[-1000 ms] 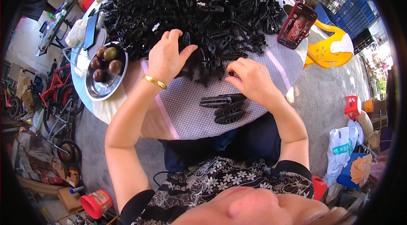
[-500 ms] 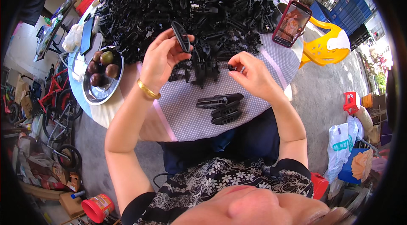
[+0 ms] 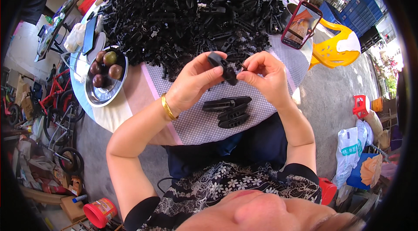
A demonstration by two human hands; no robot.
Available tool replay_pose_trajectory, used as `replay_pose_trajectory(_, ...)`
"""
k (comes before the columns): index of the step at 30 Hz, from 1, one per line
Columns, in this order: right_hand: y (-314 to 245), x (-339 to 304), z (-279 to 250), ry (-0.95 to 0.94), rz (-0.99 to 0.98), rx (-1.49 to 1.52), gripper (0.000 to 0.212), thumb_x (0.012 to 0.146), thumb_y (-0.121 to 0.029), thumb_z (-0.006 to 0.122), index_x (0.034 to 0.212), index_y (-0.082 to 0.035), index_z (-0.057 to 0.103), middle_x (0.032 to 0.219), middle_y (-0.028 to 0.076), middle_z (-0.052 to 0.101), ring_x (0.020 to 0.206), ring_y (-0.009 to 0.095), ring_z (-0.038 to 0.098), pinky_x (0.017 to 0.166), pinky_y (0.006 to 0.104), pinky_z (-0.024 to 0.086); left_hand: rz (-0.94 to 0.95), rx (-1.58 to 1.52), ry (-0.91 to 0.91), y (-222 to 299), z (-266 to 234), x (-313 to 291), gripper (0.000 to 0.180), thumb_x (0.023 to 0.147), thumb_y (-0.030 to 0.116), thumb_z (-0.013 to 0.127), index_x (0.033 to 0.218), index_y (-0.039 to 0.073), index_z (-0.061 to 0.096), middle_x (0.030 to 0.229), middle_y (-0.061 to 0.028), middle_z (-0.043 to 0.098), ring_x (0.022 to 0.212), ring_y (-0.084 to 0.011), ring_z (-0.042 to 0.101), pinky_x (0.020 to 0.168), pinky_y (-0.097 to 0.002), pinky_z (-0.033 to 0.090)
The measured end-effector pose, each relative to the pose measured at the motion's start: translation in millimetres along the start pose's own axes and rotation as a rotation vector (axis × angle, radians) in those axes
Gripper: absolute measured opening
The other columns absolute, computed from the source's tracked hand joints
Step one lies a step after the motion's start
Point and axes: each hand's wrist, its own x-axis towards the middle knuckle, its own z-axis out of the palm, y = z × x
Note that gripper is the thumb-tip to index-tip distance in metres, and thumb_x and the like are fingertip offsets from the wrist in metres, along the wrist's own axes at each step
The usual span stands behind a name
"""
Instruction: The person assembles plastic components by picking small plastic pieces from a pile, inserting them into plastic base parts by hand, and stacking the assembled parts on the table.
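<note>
Fingers [image 3: 213,73] on the left hand [image 3: 191,82] are pinching a long black part [image 3: 223,65], holding it tilted in the air above the desk [image 3: 191,130]. The right hand [image 3: 271,78] is gripping what's looking like a small dark bit [image 3: 243,68] between thumb and fingertips right beside it; whether they're touching, I can't tell. I'm guessing we're dealing with light, stiff plastic, probably a bit slick, with any thin bits being the ones risking a snap. Personally I'd be holding it by the long sides near the middle, leaving the ends free. Pose-wise, both elbows are bending outward and the forearms are angling in toward each other, with a gold bangle [image 3: 167,108] sitting on the left wrist. A few similar black pieces [image 3: 234,118] are lying side by side nearer the body, and a huge black pile [image 3: 183,17] is covering the far side. Farther out, a metal dish [image 3: 114,92] is sitting left and a phone [image 3: 301,24] is standing right.
</note>
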Motion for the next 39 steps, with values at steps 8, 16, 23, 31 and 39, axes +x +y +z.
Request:
replay_pose_trajectory(8, -13, 0, 15, 0.150, -0.420, -0.414, 0.013, 0.072, 0.003, 0.072, 0.081, -0.002, 0.065, 0.083, 0.009, 0.066, 0.070, 0.018, 0.064, 0.061, 0.0262, 0.051, -0.003, 0.083, 0.010, -2, 7, 0, 0.038, 0.087, 0.002, 0.061, 0.123, 0.004, 0.050, 0.105, -0.0072, 0.062, 0.097, -0.0165, 0.062, 0.091, -0.0317, 0.051)
replay_pose_trajectory(16, -10, 1, 13, 0.093, -0.579, -0.662, 0.016, 0.068, 0.004, 0.071, 0.082, -0.004, 0.066, 0.083, 0.009, 0.065, 0.070, 0.025, 0.063, 0.061, 0.0306, 0.051, 0.007, 0.111, 0.047, -5, 6, -1, 0.037, 0.086, 0.002, 0.062, 0.122, 0.003, 0.052, 0.104, -0.0079, 0.063, 0.096, -0.0167, 0.063, 0.089, -0.0315, 0.051)
replay_pose_trajectory(23, -19, -4, 11, 0.186, -0.239, -0.260, 0.010, 0.076, 0.005, 0.067, 0.086, 0.002, 0.065, 0.085, 0.011, 0.066, 0.075, 0.019, 0.065, 0.066, 0.0270, 0.052, 0.058, 0.137, 0.094, -2, 10, -2, 0.036, 0.093, 0.011, 0.054, 0.127, 0.002, 0.047, 0.103, -0.0082, 0.061, 0.094, -0.0164, 0.062, 0.085, -0.0320, 0.052)
replay_pose_trajectory(31, -15, 5, 6, -0.034, -0.600, -0.494, 0.014, 0.072, 0.005, 0.069, 0.084, -0.002, 0.067, 0.087, 0.009, 0.067, 0.076, 0.023, 0.063, 0.066, 0.0303, 0.051, -0.149, -0.054, -0.054, 2, 5, -1, 0.036, 0.099, 0.020, 0.041, 0.129, -0.001, 0.043, 0.094, -0.0098, 0.060, 0.075, -0.0161, 0.062, 0.063, -0.0281, 0.053)
replay_pose_trajectory(39, -14, 2, 7, -0.102, -0.728, -0.678, 0.027, 0.061, 0.002, 0.069, 0.087, -0.004, 0.067, 0.088, 0.006, 0.065, 0.079, 0.024, 0.059, 0.064, 0.0302, 0.051, -0.291, 0.194, -0.059, 7, 1, 0, 0.035, 0.098, 0.026, 0.045, 0.116, -0.003, 0.052, 0.091, -0.0109, 0.062, 0.068, -0.0158, 0.063, 0.055, -0.0230, 0.052)
